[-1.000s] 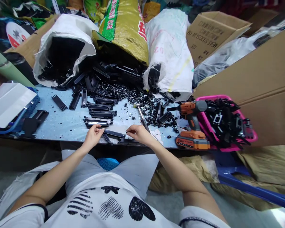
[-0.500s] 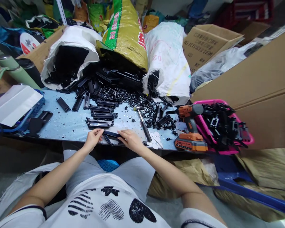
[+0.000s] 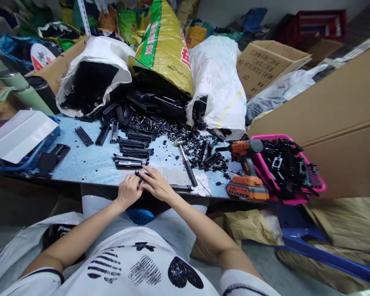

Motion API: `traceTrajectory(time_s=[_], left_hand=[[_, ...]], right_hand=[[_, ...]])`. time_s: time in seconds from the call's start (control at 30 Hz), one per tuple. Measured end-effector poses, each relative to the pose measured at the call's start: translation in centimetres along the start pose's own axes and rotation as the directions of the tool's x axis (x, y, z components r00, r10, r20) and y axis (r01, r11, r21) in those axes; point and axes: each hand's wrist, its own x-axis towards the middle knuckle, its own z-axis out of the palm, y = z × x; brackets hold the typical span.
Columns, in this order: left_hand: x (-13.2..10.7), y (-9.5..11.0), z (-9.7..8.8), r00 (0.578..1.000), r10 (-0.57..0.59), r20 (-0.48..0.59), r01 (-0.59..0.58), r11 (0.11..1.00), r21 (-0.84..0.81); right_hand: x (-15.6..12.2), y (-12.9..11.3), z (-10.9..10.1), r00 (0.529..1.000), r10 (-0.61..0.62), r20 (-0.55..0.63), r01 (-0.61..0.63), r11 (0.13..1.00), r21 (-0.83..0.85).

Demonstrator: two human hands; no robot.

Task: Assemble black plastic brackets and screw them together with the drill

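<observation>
At the front edge of the table, my left hand (image 3: 129, 190) is closed round a black plastic part (image 3: 138, 174), which is mostly covered by fingers. My right hand (image 3: 157, 185) meets it from the right, its fingers pressed on the same part. Just beyond the hands lies a row of long black plastic pieces (image 3: 132, 163). Right of my right hand, a flat grey plate (image 3: 177, 176) rests on the table, with a thin black strip (image 3: 181, 188) along its front. A hammer (image 3: 188, 165) lies beside the plate.
Black parts spill from a white sack (image 3: 111, 47), a yellow sack (image 3: 169, 49) and another white sack (image 3: 222, 74). Small pins (image 3: 166, 127) are heaped behind the hammer. A cordless drill (image 3: 246, 168) and a pink basket (image 3: 322, 187) stand right; a blue basket (image 3: 54, 133) stands left.
My hands have come together; before, they held a long black piece stretched between them. The part is now turned and mostly hidden by fingers. The grey plate shows more on the right.
</observation>
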Motion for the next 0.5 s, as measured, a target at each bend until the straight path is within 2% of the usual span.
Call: traceTrajectory(time_s=[0.03,0.07,0.1,0.17,0.2,0.27,0.33,0.43,0.5], left_hand=[[0.6,-0.5,-0.1,0.989,0.150,0.014,-0.150,0.988,-0.026],[1.5,-1.0,-0.2,0.951,0.306,0.047,-0.303,0.951,-0.067],[2.4,-1.3,-0.2,0.894,0.438,0.096,-0.427,0.897,-0.112],[4.4,-1.5,0.0,0.795,0.574,0.196,-0.551,0.819,-0.163],[5.2,-1.4,0.1,0.778,0.584,0.234,-0.560,0.812,-0.163],[6.5,-0.7,0.2,0.796,0.539,0.275,-0.522,0.841,-0.139],[7.0,-0.1,-0.1,0.823,0.490,0.287,-0.471,0.872,-0.137],[6.5,0.5,-1.1,0.856,0.426,0.293,-0.411,0.904,-0.114],[5.7,0.7,-1.8,0.888,0.350,0.298,-0.355,0.934,-0.041]], right_hand=[[-1.3,0.6,-0.6,0.998,0.012,-0.060,-0.015,0.998,-0.053],[-2.7,1.4,-1.1,0.990,0.068,-0.121,-0.082,0.990,-0.117],[-4.1,2.3,-1.4,0.979,0.136,-0.155,-0.163,0.970,-0.182],[-6.4,4.0,-1.7,0.966,0.233,-0.113,-0.257,0.922,-0.290],[-7.1,4.7,-1.9,0.963,0.262,-0.054,-0.265,0.908,-0.324],[-7.7,5.5,-2.5,0.960,0.274,0.065,-0.237,0.910,-0.340],[-7.3,5.4,-3.6,0.961,0.243,0.135,-0.196,0.936,-0.292],[-5.8,4.1,-5.7,0.958,0.173,0.227,-0.126,0.970,-0.210],[-4.8,2.8,-6.7,0.934,0.200,0.297,-0.132,0.963,-0.233]])
